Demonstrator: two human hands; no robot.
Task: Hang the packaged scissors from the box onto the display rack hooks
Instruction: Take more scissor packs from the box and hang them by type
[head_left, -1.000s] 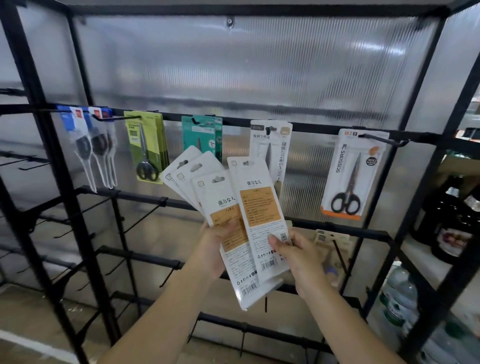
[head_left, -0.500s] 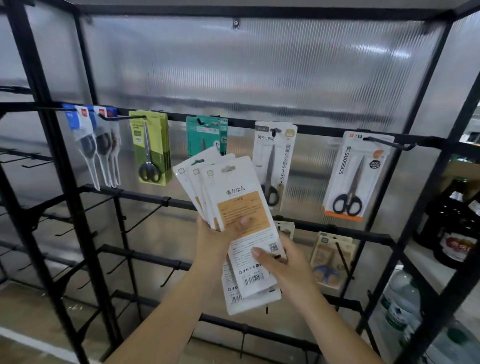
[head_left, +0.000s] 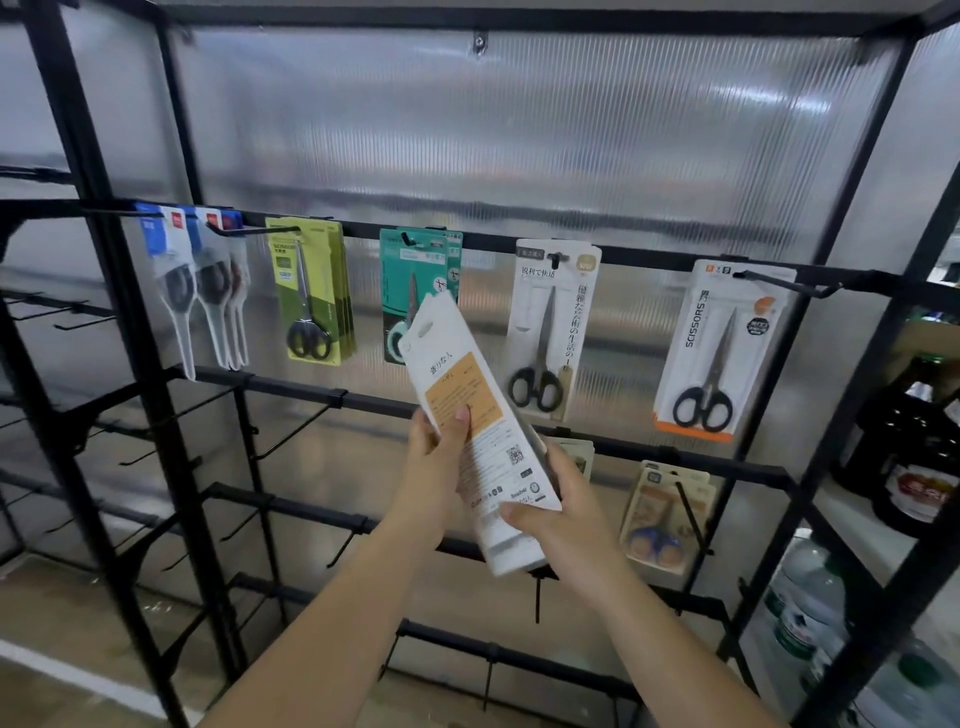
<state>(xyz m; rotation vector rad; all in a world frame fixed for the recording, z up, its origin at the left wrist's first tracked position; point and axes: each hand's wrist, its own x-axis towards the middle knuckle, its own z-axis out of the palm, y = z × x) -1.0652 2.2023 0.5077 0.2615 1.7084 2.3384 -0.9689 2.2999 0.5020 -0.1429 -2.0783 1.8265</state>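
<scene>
Both hands hold a squared-up stack of white packaged scissors, backs toward me, with an orange label and a hang slot at the top. My left hand grips the stack's left edge, thumb pressed on the orange label. My right hand holds the lower right corner. The stack is tilted left in front of the black display rack. On the top rail hang blue-carded scissors, yellow-green packs, teal packs, a white pack and a white-orange pack. The box is out of view.
Several bare hooks stick out from the lower rails at left. More packs hang on the second rail at right. Dark bottles and plastic water bottles stand on shelves to the right. A ribbed translucent panel backs the rack.
The fanned-out packs have been gathered into one neat stack. The stack has shifted right and tilted; my right hand has moved from its face to its lower right corner.
</scene>
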